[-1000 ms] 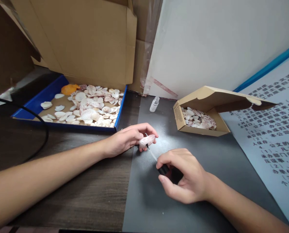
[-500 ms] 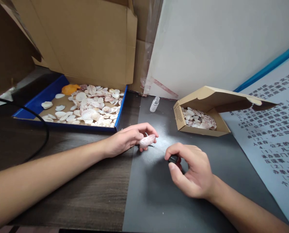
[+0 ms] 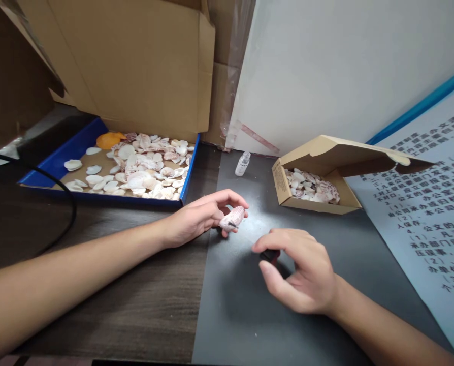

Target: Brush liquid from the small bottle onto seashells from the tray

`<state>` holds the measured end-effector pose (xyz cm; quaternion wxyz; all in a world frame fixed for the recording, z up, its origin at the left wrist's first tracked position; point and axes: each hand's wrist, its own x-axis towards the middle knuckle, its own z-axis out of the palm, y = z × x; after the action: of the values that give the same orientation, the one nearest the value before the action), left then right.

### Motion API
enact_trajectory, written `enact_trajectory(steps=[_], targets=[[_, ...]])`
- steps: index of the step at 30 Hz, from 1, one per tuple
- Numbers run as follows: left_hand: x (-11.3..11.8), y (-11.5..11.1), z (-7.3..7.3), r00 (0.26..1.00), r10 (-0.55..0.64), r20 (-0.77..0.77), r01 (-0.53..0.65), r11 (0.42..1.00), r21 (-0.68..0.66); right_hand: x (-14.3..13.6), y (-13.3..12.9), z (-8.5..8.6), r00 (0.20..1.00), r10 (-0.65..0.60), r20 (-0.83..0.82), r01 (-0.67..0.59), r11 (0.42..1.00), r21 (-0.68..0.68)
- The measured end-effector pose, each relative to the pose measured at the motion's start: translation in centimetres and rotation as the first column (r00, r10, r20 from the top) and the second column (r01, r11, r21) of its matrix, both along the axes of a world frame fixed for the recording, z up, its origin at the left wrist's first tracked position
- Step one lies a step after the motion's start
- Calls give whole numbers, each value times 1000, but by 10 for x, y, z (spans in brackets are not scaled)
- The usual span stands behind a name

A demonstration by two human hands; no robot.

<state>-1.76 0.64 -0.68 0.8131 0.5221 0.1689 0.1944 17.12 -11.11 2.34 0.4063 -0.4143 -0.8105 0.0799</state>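
My left hand (image 3: 200, 217) pinches a pinkish-white ribbed seashell (image 3: 232, 217) above the left edge of the grey mat. Between the thumb and fingers of my right hand (image 3: 299, 267) is a black brush cap (image 3: 268, 255), partly hidden by the fingers. Its thin stem points toward the shell and is hard to make out; a dark tip (image 3: 233, 224) shows at the shell's lower side. Farther back on the mat stands a small clear bottle (image 3: 242, 164) with a white label and no cap on it.
At the back left, a blue-edged cardboard box (image 3: 186, 178) holds many seashells and an orange one. A smaller tan box (image 3: 282, 188) with shells stands back right, beside a large printed sheet (image 3: 410, 218). A black cable (image 3: 73, 213) curves at left.
My left hand has tilted the shell, turning its lower side more toward me. My right hand has shifted slightly left with the brush cap, its dark tip now showing against the shell.
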Motion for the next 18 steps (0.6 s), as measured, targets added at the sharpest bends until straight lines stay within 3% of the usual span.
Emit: enact_trajectory(steps=[2,7,12,18], targets=[[0,0,1,1000,7,-1,-7,1000,-8,-1,0,-2,999,45,-7,-45,999,-12],[1,-1,1,1000,31,-3,-31,999,-33,1,1,0,984,-173,31,174,985,-5],[1,-2,3,999,32,-17,-33,999,-25,1,1,-1,1000,-13,-10,13,1000,-18],[1,-2,2,1000,25,-12,-26,1000,-15,5,4,0,988,-153,-17,152,986,-64]])
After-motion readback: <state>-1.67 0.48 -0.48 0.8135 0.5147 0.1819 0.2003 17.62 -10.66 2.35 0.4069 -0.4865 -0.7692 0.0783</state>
